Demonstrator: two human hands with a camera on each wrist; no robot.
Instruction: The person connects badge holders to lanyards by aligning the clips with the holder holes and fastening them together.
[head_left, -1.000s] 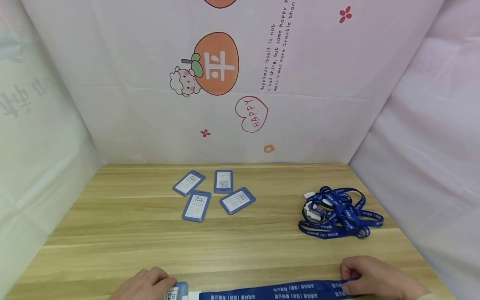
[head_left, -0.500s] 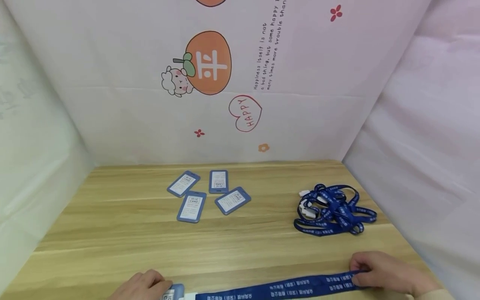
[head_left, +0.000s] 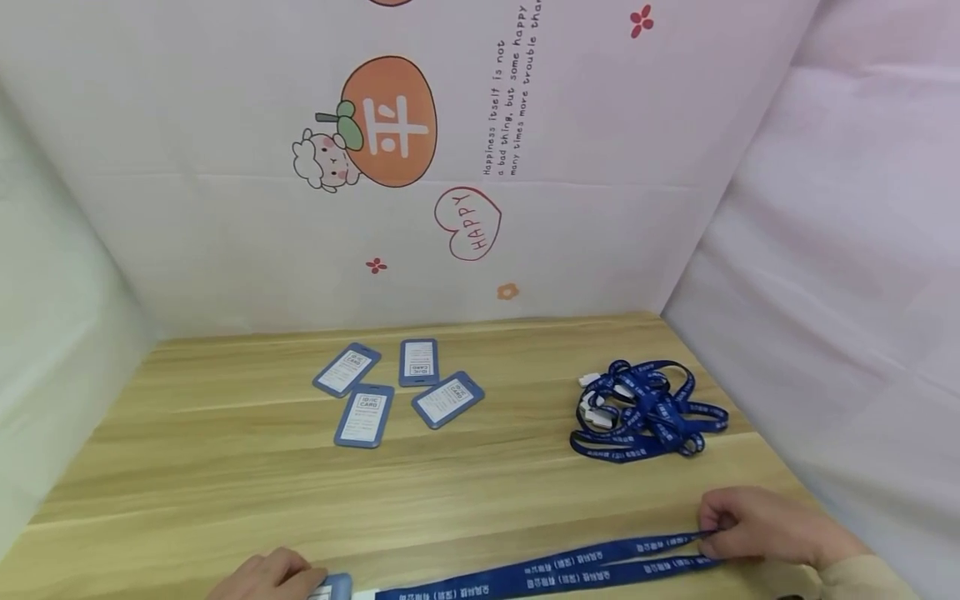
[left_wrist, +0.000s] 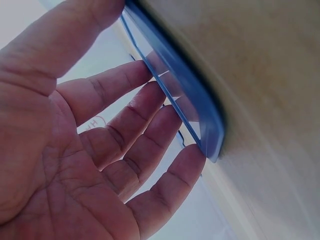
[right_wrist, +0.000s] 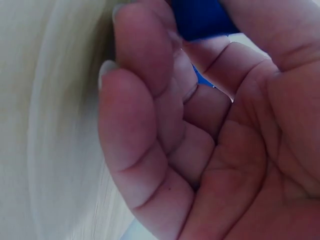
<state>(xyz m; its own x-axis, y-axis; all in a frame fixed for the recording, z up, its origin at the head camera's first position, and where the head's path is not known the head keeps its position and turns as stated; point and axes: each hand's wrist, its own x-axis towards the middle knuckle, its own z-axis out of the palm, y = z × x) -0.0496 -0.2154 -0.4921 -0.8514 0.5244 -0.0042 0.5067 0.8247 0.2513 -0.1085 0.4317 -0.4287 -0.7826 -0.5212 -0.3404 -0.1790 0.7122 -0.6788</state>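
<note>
Only head view: lettering (head_left: 546,583) on lanyard (head_left: 502,579)

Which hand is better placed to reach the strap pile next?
Probably the right hand: nearer the strap pile, though holding another strap; the left hand, on a card holder, is farther.

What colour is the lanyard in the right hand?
Blue lanyard, printed with white lettering; clearest in the head view.

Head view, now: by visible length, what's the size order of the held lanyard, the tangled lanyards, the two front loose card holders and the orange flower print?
1. Held lanyard, clearly longest
2. Tangled lanyards
3. Front-left card holder and front-right card holder: too alike to rank
4. Orange flower print
</note>
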